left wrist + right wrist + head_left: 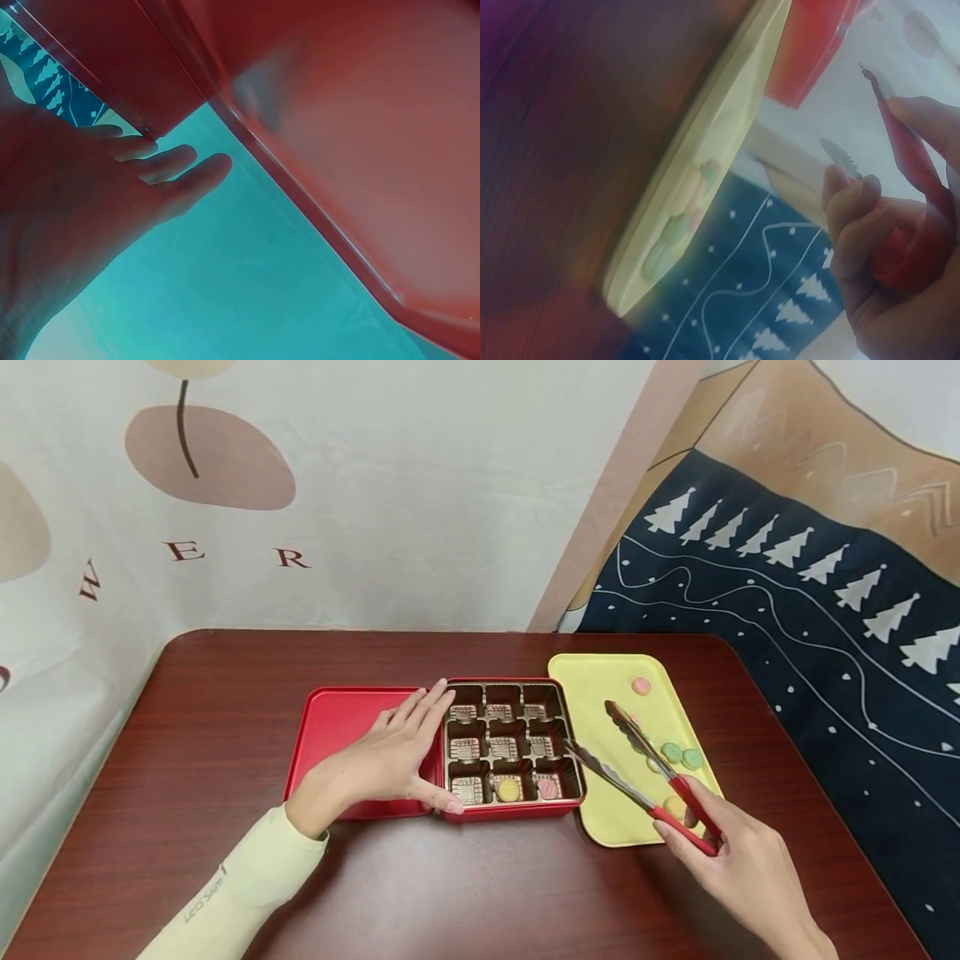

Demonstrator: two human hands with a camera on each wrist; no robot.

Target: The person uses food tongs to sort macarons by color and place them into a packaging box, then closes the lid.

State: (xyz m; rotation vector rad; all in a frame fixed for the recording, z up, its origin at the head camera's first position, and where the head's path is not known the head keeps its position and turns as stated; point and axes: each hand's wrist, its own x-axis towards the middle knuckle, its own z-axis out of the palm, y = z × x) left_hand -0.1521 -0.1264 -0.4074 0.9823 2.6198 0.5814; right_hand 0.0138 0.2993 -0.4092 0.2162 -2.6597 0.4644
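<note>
Seems between placements — rests a straight-fingered left hand [393, 756] against the red square box with dark compartments [517, 813], grips red-handled metal tongs [678, 827] with the right hand [753, 860] — and probably needs to pinch a small round green sweet [692, 759] on the yellow rectangular tray [592, 677].

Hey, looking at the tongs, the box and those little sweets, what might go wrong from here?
One tip of the spread tongs in your right hand appears to be at the right edge of the box, so it might snag the rim. The two green sweets sit close together on the yellow tray; grabbing one could push the other. Your left hand touches the box, so a shove might shift it.
</note>
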